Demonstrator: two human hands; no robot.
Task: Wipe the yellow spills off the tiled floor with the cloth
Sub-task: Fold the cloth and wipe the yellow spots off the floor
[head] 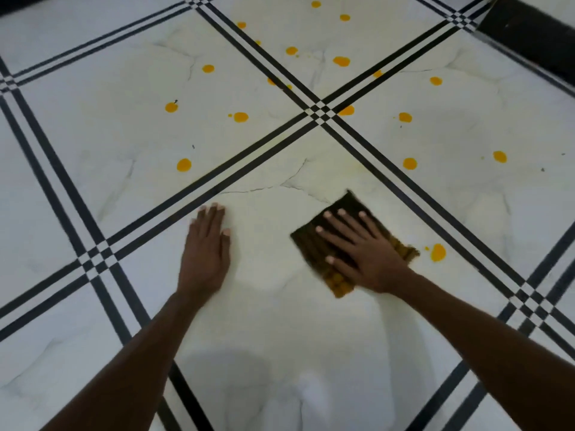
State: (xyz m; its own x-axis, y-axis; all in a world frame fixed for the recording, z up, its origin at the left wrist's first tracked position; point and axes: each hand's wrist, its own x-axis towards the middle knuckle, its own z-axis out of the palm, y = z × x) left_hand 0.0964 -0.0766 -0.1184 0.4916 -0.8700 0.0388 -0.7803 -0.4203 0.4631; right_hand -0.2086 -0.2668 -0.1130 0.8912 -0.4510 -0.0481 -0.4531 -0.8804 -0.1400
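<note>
Across the tiled floor [93, 126], yellow spills [342, 61] mostly beyond the fingertips; nearest yellow spill [438, 252] just right of the cloth [314, 244]. Best swept sideways over it, pressing flat. Right hand [364, 250] splayed flat on the cloth, gripping nothing; left hand [207, 247] flat, fingers together, bracing.

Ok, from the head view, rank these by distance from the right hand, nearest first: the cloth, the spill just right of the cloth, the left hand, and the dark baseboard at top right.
1. Cloth, directly under the right hand.
2. Spill, just right of the cloth.
3. Left hand, flat on the tile to the left.
4. Baseboard, far top right.
</note>
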